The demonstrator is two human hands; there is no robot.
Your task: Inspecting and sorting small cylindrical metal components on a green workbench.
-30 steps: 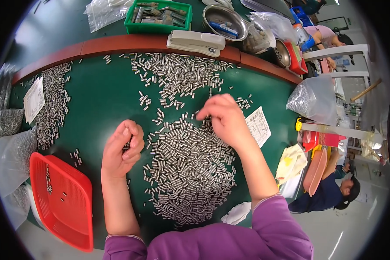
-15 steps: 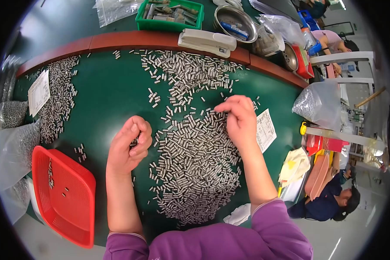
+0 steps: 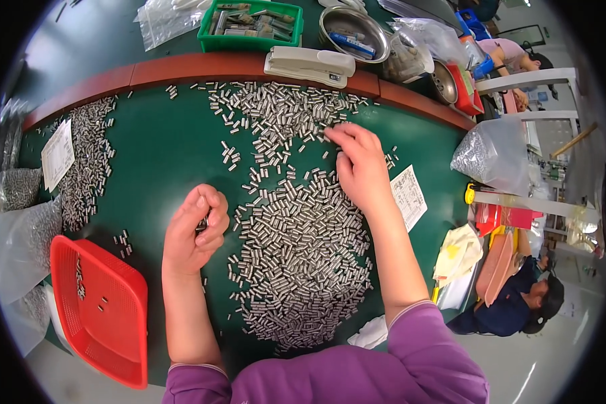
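Note:
A large heap of small silver metal pins (image 3: 303, 256) lies in front of me on the green tabletop (image 3: 161, 148). Beyond it is a smaller pile of the same pins (image 3: 276, 111). My left hand (image 3: 196, 232) is held left of the large heap, its fingers curled round a few metal pins that show in the gap by the thumb. Over at the near right edge of the far pile, my right hand (image 3: 362, 165) has its fingers stretched out and its thumb apart. Its fingertips reach pins there; nothing visible is held in it.
On the left are a red plastic basket (image 3: 118, 323) with a few pins, another pin pile (image 3: 91, 161) and bags of pins (image 3: 23, 229). A wooden ledge (image 3: 182, 67) bounds the far side, with a stapler (image 3: 310, 65) and green bin (image 3: 205, 40). Co-workers (image 3: 512, 310) sit to the right.
My right hand has moved away from the large heap toward the far pile, and its fingers have straightened. My left hand stays closed in nearly the same place. The view has shifted slightly.

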